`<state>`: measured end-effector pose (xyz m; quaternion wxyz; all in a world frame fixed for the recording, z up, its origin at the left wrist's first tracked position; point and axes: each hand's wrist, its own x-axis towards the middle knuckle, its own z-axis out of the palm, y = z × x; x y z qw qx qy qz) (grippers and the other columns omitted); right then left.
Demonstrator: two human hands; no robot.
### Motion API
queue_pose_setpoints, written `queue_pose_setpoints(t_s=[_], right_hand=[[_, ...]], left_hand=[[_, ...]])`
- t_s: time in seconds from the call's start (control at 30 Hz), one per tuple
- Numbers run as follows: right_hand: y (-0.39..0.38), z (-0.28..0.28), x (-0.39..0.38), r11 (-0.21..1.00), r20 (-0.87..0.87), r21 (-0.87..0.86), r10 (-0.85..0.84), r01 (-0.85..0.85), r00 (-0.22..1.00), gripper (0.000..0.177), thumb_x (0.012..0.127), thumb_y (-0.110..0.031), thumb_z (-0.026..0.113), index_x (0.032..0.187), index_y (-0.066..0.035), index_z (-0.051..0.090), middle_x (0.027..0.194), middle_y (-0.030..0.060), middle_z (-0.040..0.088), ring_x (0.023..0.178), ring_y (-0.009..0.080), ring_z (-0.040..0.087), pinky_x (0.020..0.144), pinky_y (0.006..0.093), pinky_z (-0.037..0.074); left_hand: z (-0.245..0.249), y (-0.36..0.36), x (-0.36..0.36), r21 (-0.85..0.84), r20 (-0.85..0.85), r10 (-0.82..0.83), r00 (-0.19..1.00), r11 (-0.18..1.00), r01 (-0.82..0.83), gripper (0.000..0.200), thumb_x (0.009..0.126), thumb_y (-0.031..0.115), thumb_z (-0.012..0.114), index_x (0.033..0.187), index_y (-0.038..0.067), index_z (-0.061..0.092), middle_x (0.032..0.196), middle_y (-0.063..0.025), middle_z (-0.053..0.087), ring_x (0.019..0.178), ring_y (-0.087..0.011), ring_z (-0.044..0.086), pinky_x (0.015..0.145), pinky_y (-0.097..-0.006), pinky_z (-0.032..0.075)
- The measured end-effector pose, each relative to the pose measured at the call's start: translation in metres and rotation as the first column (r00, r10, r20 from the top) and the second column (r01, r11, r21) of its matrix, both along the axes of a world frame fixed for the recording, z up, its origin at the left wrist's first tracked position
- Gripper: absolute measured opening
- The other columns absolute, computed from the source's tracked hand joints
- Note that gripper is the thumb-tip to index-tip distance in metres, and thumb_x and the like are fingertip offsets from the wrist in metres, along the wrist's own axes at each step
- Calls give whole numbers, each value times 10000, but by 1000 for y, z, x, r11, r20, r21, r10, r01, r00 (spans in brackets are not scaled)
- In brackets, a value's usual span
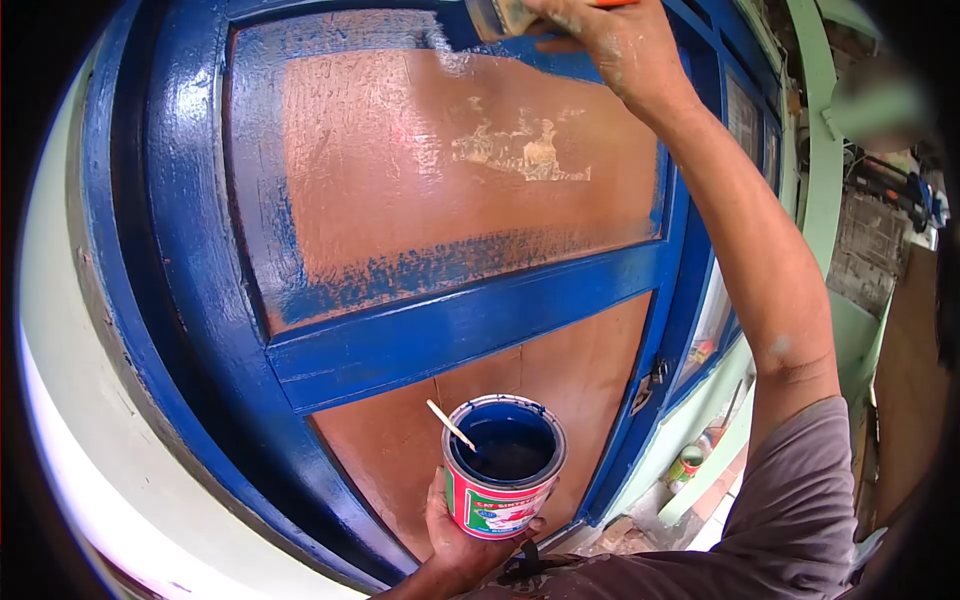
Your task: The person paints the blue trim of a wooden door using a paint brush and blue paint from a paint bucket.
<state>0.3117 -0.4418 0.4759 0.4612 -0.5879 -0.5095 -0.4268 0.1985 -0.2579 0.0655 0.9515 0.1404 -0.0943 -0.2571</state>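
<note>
My right hand (632, 52) is closed round a paintbrush (503, 18) at the top of the view. Its blue-loaded bristles touch the upper edge of the brown upper panel (365, 160). Wet blue paint lines that panel's top, left side and bottom, while its middle is brown with a pale peeled patch. Low in the view, my left hand (452, 535) cups a paint can (498, 512) from below and the side. Dark blue paint (510, 450) is inside, and a thin pale stick (450, 424) leans out over the rim. Both hands carry paint specks or smears.
The blue door frame (470, 325) surrounds the panels, with a brown lower panel (380, 440) behind the can. A metal latch (650, 385) is on the right. A pale wall (110, 400) stands left; a small tin (686, 464) sits on the ground at right.
</note>
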Motion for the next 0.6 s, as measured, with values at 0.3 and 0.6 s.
queue_pose_setpoints(t_s=[0.3, 0.6], right_hand=[[-33, -12, 23, 748, 318, 27, -635, 663, 704, 214, 971, -235, 739, 1121, -85, 766, 918, 51, 774, 874, 105, 714, 806, 312, 563], [77, 14, -45, 928, 259, -241, -220, 283, 941, 117, 947, -108, 734, 979, 4, 719, 890, 61, 716, 801, 118, 623, 741, 276, 510]], left_hand=[[-16, 12, 5, 65, -56, 4, 998, 998, 0, 863, 951, 794, 267, 1483, 149, 480, 1412, -147, 569, 1217, -325, 557, 875, -487, 506], [-18, 16, 8, 40, -72, -34, 997, 998, 37, 862, 930, 812, 291, 1476, 180, 503, 1396, -136, 588, 1224, -326, 546, 879, -505, 498]])
